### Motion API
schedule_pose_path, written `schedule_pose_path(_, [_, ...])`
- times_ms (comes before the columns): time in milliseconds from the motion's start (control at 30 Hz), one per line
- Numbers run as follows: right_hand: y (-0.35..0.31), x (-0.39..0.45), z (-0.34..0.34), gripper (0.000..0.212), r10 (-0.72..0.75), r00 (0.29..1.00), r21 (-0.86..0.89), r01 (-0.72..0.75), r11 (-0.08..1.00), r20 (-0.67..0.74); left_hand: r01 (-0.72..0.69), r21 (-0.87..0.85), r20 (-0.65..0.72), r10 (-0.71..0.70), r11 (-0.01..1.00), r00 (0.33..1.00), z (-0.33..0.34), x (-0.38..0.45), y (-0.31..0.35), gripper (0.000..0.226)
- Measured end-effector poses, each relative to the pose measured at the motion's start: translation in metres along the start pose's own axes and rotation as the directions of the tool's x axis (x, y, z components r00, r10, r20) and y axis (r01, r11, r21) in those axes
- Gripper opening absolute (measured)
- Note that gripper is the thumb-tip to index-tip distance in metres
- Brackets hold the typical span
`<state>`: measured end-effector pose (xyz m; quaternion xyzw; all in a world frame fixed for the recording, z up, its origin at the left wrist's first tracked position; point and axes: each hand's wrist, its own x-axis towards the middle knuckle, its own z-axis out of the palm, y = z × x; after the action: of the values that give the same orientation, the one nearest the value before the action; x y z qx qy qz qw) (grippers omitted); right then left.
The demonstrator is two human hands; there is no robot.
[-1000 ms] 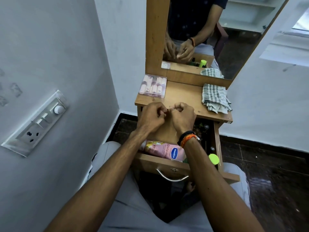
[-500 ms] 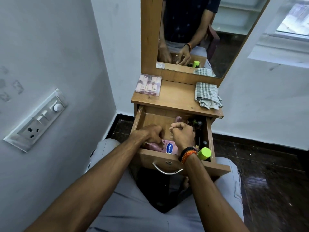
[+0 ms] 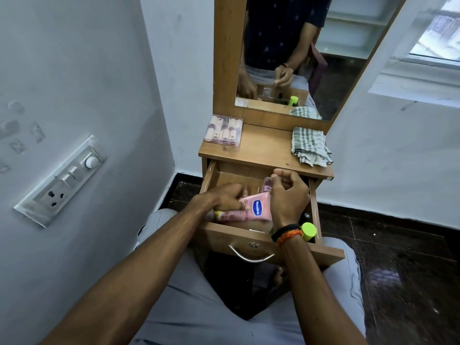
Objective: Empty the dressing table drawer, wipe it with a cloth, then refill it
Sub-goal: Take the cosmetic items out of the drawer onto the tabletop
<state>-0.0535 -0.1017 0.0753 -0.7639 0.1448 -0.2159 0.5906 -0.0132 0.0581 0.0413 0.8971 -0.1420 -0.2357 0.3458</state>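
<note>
Change: both hands, held knuckle to knuckle above the tabletop's front edge a second ago, are now lowered into the open drawer; the pink tube, flat along the drawer's front half a second ago, is now being lifted at its far end
Left hand (image 3: 225, 196): reached into the drawer's front left part; fingers are curled round the pink Vaseline tube (image 3: 251, 208) near its cap end; the tube is gripped
Right hand (image 3: 288, 192): held over the drawer's right half; fingers are curled together; a small pinch at the fingertips may be seen, but what is pinched, if anything, cannot be told
Drawer (image 3: 251, 241): pulled fully out below the tabletop; a metal handle (image 3: 250, 255) is fixed on its front panel
Drawer contents: a green-capped bottle (image 3: 308, 231) is seen in the front right corner; a small pink bottle (image 3: 267, 184) is seen towards the back, just beside the right hand
Cloth (image 3: 310, 149): a checked cloth is left crumpled at the tabletop's right edge
Clear box (image 3: 223, 131): set at the tabletop's back left corner; small bottles are held inside
Mirror (image 3: 311, 53): both hands are reflected
</note>
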Motion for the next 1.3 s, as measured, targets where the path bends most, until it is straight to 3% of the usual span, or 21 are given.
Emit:
schedule_pose_path(100, [-0.004, 0.002, -0.005, 0.009, -0.048, 0.988, 0.062, 0.058, 0.996, -0.148, -0.05, -0.155, -0.147, 0.027, 0.987, 0.989, -0.011, -0.003, 0.003, 0.023])
schedule_pose_path(200, [-0.002, 0.005, -0.006, 0.01, -0.033, 0.983, 0.08, 0.048, 0.996, -0.18, -0.139, -0.329, -0.296, 0.038, 0.934, 0.955, -0.027, -0.008, 0.01, 0.022])
schedule_pose_path(400, [-0.004, 0.002, 0.01, 0.01, 0.014, 0.988, -0.017, -0.011, 1.0, 0.153, -0.359, -0.566, -0.516, 0.019, 0.742, 0.856, -0.071, -0.026, 0.03, 0.037])
schedule_pose_path(533, [-0.011, 0.006, 0.034, 0.013, -0.007, 0.954, -0.081, 0.033, 0.996, 0.301, -0.409, -0.567, -0.595, -0.013, 0.716, 0.803, -0.103, -0.031, 0.031, 0.034])
schedule_pose_path(733, [-0.031, 0.026, 0.068, 0.024, -0.09, 0.91, -0.109, 0.146, 0.983, 0.404, -0.448, -0.566, -0.671, -0.07, 0.692, 0.738, -0.134, -0.027, 0.016, 0.033])
schedule_pose_path(933, [-0.045, 0.038, 0.099, 0.04, -0.119, 0.852, -0.083, 0.186, 0.979, 0.509, -0.469, -0.599, -0.689, -0.118, 0.649, 0.715, -0.131, -0.016, 0.003, 0.038])
schedule_pose_path(1100, [-0.041, 0.039, 0.114, 0.034, -0.112, 0.851, -0.123, 0.202, 0.972, 0.514, -0.503, -0.59, -0.718, -0.125, 0.632, 0.685, -0.126, -0.011, -0.007, 0.036])
schedule_pose_path(1300, [-0.037, 0.04, 0.12, 0.034, -0.107, 0.857, -0.141, 0.204, 0.969, 0.504, -0.467, -0.554, -0.704, -0.088, 0.689, 0.704, -0.125, -0.013, -0.021, 0.044])
